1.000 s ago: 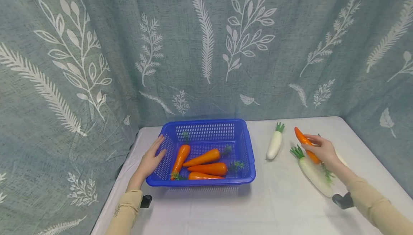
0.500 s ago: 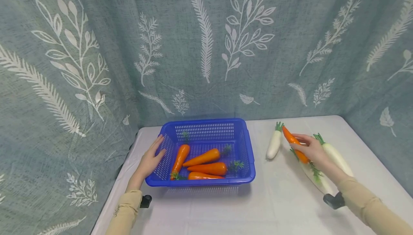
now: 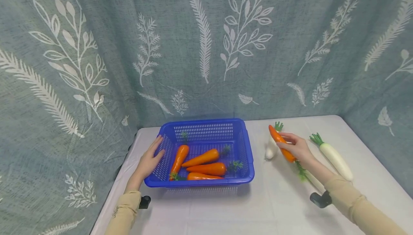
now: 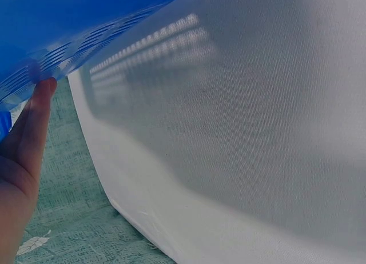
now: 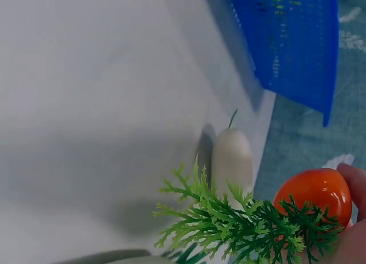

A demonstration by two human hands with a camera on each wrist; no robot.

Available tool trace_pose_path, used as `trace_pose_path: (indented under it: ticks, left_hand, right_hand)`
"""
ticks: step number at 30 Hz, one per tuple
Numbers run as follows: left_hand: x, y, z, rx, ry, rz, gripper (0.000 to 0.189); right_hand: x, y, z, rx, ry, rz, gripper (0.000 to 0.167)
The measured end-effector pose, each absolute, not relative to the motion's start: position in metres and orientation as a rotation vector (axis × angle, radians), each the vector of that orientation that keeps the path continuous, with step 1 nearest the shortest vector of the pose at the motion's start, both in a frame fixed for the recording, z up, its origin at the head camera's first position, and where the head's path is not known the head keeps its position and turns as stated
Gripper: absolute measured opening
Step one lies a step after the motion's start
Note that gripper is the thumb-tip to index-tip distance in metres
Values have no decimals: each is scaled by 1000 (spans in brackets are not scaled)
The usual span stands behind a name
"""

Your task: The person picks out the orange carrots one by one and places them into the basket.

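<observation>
My right hand (image 3: 297,148) holds a carrot (image 3: 280,142) above the table, its tip pointing away and its leafy green top hanging toward me. In the right wrist view the carrot's orange end (image 5: 320,192) shows beside the thumb. Behind it lies a small white radish (image 3: 270,150), partly covered; a second white radish (image 3: 314,181) is mostly hidden under the right hand and wrist. My left hand (image 3: 151,159) rests against the left side of a blue plastic basket (image 3: 201,182), fingers extended. In the left wrist view a fingertip (image 4: 48,87) touches the basket wall.
Several carrots (image 3: 206,168) with green tops lie inside the basket. A long white radish (image 3: 337,161) lies at the table's right. Behind the white-covered table (image 3: 226,210) hangs a grey-green curtain (image 3: 180,48) with leaf prints.
My right hand has carried the carrot leftward from above the radishes on the right, to over the small radish near the basket. My left hand has stayed at the basket's side.
</observation>
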State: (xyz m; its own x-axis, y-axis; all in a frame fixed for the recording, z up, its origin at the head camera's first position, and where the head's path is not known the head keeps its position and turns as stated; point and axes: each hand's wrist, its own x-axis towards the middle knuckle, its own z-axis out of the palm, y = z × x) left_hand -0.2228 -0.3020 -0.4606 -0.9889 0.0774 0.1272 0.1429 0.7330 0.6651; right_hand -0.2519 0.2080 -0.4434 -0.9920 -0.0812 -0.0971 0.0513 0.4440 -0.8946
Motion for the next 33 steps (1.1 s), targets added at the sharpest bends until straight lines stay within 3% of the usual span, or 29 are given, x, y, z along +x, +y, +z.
trace_pose_path:
  ticks: [33]
  left_hand:
    - [-224, -301, -460, -153, -2851, -1108, 54]
  right_hand:
    - [-244, 132, -423, -44, 2222, -1825, 55]
